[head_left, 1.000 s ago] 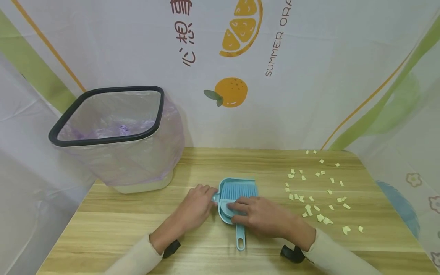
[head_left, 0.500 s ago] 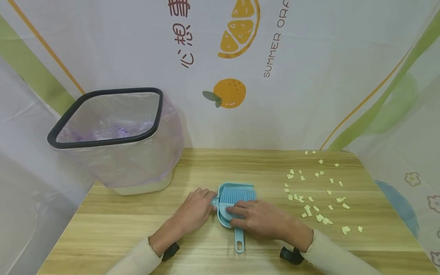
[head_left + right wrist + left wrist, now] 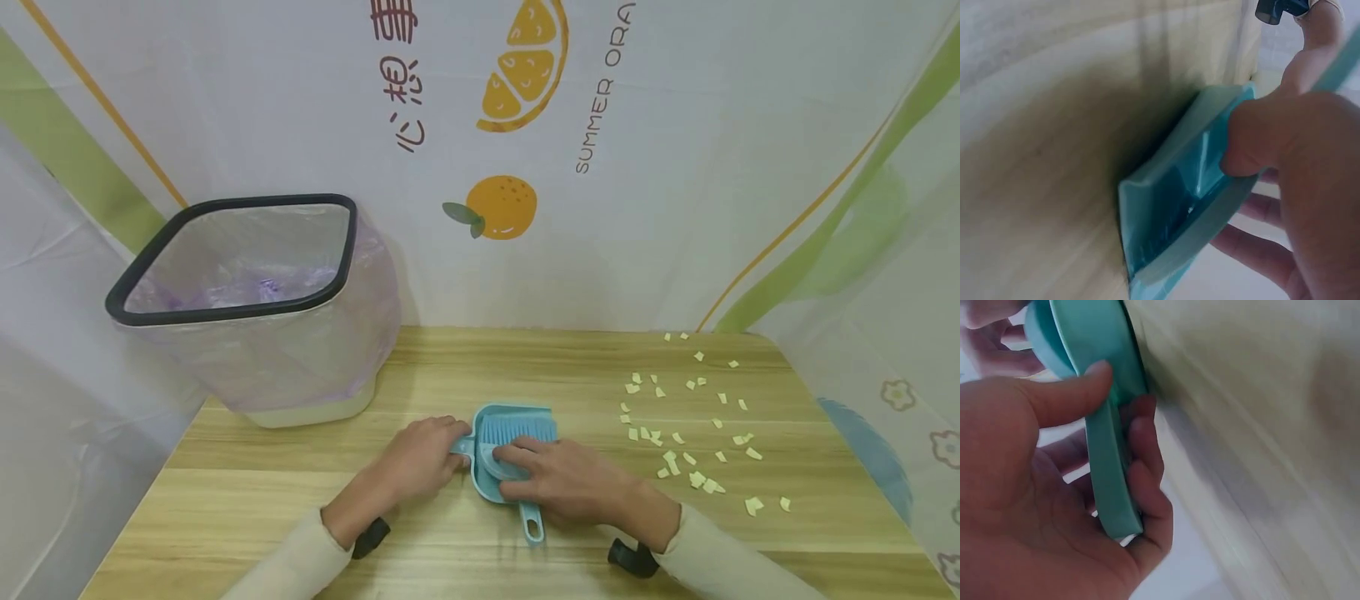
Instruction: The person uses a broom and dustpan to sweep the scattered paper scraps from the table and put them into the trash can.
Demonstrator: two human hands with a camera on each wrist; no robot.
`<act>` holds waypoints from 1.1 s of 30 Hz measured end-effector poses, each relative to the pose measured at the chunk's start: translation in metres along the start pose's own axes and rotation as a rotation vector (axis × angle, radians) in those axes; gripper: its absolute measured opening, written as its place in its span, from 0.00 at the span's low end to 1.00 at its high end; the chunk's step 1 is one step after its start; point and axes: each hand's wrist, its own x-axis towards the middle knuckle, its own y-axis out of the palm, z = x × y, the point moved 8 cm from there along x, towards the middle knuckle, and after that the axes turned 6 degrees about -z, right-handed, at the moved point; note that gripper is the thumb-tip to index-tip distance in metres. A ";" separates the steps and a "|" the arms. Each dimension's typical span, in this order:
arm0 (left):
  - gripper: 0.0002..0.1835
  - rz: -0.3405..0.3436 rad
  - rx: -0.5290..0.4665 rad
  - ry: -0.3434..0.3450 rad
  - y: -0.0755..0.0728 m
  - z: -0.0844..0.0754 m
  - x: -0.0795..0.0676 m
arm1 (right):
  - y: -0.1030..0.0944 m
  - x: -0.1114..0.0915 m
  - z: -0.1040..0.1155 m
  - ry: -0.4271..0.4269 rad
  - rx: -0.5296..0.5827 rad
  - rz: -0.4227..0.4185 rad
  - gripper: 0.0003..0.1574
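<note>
My left hand (image 3: 420, 457) grips the short handle of a light blue dustpan (image 3: 486, 486) at the middle of the table. In the left wrist view, thumb and curled fingers close round that dustpan handle (image 3: 1110, 481). A small hand brush (image 3: 517, 430) of the same blue lies over the pan, bristles toward the far side. Its looped handle (image 3: 532, 527) points at the near edge. My right hand (image 3: 573, 479) holds the brush by its head, with thumb and fingers on either side. The palm hides part of the brush.
Several pale yellow paper scraps (image 3: 697, 479) are scattered across the table's right side. At the back left stands a bin (image 3: 307, 358) with a black rim and a thin purple liner. A printed white curtain (image 3: 675, 167) hangs behind the wooden table (image 3: 247, 500).
Dustpan and brush have shifted slightly toward the near side and left in the head view. The brush handle's end has swung to the right. Both hands keep their hold.
</note>
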 end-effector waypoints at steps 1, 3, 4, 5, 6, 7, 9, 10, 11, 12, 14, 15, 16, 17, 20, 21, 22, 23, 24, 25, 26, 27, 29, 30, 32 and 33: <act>0.19 0.003 -0.003 0.008 -0.001 0.001 0.001 | -0.001 0.000 -0.001 0.005 0.003 -0.004 0.17; 0.19 0.011 -0.005 0.019 -0.002 0.003 0.004 | -0.003 0.000 -0.003 0.010 0.007 -0.017 0.19; 0.19 0.014 -0.006 0.026 -0.003 0.005 0.005 | -0.004 0.001 -0.005 0.012 0.010 -0.024 0.19; 0.19 0.018 -0.009 0.031 -0.003 0.007 0.006 | -0.005 0.001 -0.006 0.012 0.012 -0.030 0.19; 0.19 0.022 -0.016 0.036 -0.003 0.009 0.007 | -0.006 0.001 -0.007 0.013 0.016 -0.037 0.19; 0.19 0.027 -0.020 0.043 -0.003 0.011 0.009 | -0.007 0.001 -0.008 0.012 0.018 -0.042 0.19; 0.20 0.044 -0.039 0.056 -0.001 0.014 0.011 | -0.008 0.001 -0.010 0.013 0.015 -0.052 0.19; 0.20 0.055 -0.047 0.061 0.000 0.016 0.012 | -0.008 0.000 -0.011 0.014 0.017 -0.054 0.19; 0.20 0.066 -0.057 0.064 0.001 0.018 0.013 | -0.009 0.000 -0.012 0.015 0.019 -0.057 0.19; 0.21 0.075 -0.070 0.068 0.001 0.020 0.013 | -0.009 -0.001 -0.013 0.017 0.024 -0.059 0.19; 0.21 0.088 -0.097 0.075 0.002 0.023 0.015 | -0.010 -0.002 -0.015 0.024 0.042 -0.064 0.18; 0.21 0.096 -0.114 0.076 0.003 0.024 0.015 | -0.011 -0.002 -0.016 0.028 0.052 -0.066 0.18; 0.21 0.099 -0.130 0.077 0.003 0.025 0.016 | -0.012 -0.003 -0.018 0.035 0.061 -0.069 0.19; 0.21 0.103 -0.146 0.076 0.003 0.026 0.016 | -0.013 -0.003 -0.020 0.042 0.069 -0.073 0.20; 0.21 0.112 -0.174 0.070 0.003 0.027 0.017 | -0.018 -0.006 -0.027 0.066 0.101 -0.106 0.26; 0.21 0.114 -0.177 0.066 0.003 0.027 0.017 | -0.020 -0.007 -0.029 0.078 0.114 -0.121 0.28; 0.22 0.112 -0.174 0.064 0.002 0.027 0.016 | -0.022 -0.009 -0.032 0.090 0.131 -0.139 0.30; 0.22 0.112 -0.168 0.058 0.002 0.026 0.016 | -0.025 -0.010 -0.035 0.102 0.146 -0.158 0.31; 0.22 0.111 -0.160 0.053 0.002 0.026 0.016 | -0.027 -0.012 -0.038 0.113 0.163 -0.179 0.32; 0.22 0.111 -0.152 0.050 0.002 0.025 0.015 | -0.030 -0.014 -0.040 0.127 0.185 -0.202 0.33; 0.22 0.112 -0.142 0.045 0.002 0.024 0.015 | -0.032 -0.016 -0.043 0.141 0.203 -0.220 0.33; 0.22 0.112 -0.130 0.040 0.001 0.023 0.014 | -0.034 -0.019 -0.046 0.155 0.217 -0.239 0.33; 0.22 0.114 -0.109 0.034 0.002 0.021 0.014 | -0.039 -0.023 -0.051 0.178 0.238 -0.279 0.32; 0.22 0.115 -0.105 0.035 0.001 0.020 0.013 | -0.041 -0.025 -0.054 0.189 0.248 -0.299 0.32; 0.22 0.117 -0.100 0.038 0.001 0.018 0.013 | -0.046 -0.030 -0.059 0.211 0.272 -0.341 0.29; 0.22 0.119 -0.098 0.039 0.001 0.017 0.013 | -0.050 -0.032 -0.062 0.217 0.281 -0.368 0.29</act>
